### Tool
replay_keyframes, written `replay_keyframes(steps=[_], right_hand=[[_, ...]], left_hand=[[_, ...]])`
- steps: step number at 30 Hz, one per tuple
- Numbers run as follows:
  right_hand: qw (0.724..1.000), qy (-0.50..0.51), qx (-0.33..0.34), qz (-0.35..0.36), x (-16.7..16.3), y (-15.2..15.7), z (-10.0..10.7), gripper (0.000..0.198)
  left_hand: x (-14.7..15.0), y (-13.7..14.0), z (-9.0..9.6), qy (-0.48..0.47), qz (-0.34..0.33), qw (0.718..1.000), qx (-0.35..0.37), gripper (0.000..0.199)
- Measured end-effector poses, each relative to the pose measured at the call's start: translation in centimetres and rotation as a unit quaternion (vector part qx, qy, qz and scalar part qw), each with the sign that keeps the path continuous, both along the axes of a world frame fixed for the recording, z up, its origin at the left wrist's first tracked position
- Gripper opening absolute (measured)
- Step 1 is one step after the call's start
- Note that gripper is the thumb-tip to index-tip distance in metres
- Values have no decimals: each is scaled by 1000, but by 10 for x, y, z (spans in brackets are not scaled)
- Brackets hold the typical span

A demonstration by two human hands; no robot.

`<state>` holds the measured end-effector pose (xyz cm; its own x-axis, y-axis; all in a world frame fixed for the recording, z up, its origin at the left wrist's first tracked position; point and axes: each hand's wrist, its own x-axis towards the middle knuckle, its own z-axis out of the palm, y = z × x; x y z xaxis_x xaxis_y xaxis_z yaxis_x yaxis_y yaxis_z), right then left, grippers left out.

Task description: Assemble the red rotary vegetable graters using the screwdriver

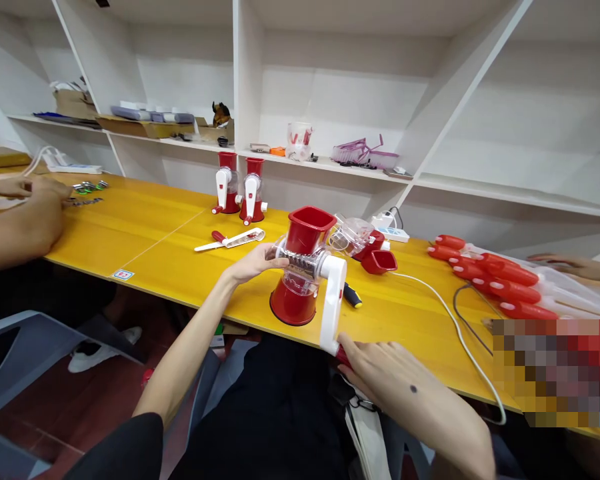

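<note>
A red rotary drum grater (294, 301) stands upright near the table's front edge, with a metal drum inside its clear housing. My left hand (258, 263) grips the housing from the left side. The white crank arm (333, 307) hangs down on the right, and my right hand (380, 363) is closed around its red handle (343, 357). Behind my left hand lies a loose white crank (243, 238) with a red grip. A dark screwdriver with a yellow end (353, 297) rests just right of the grater's base.
Two more graters (227, 183) stand at the back. Red and clear grater parts (380, 261) lie to the right, near a white cable (445, 303). Several red handles (510, 273) are piled farther right. Co-workers' hands show at left (35, 190) and right (575, 265).
</note>
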<state>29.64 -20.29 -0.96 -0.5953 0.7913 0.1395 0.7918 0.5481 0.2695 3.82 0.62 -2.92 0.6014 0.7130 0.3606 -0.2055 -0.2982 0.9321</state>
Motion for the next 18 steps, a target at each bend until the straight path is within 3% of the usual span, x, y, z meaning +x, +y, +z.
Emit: replay_keyframes(steps=[3, 6, 9, 12, 18], right_hand=[[994, -71, 79, 0, -20, -12, 20, 25], [991, -95, 94, 11, -33, -12, 56, 20], [984, -96, 151, 2, -32, 1, 93, 26], [973, -78, 205, -69, -21, 30, 126, 14], [964, -45, 191, -182, 12, 113, 169, 37]], left_hand=[[1, 0, 0, -2, -9, 1000, 0, 58], [2, 1, 0, -13, -23, 999, 18, 59], [2, 0, 1, -14, -18, 999, 24, 58], [5, -4, 4, 8, -8, 1000, 27, 52], [12, -14, 10, 56, 1, 998, 33, 46]])
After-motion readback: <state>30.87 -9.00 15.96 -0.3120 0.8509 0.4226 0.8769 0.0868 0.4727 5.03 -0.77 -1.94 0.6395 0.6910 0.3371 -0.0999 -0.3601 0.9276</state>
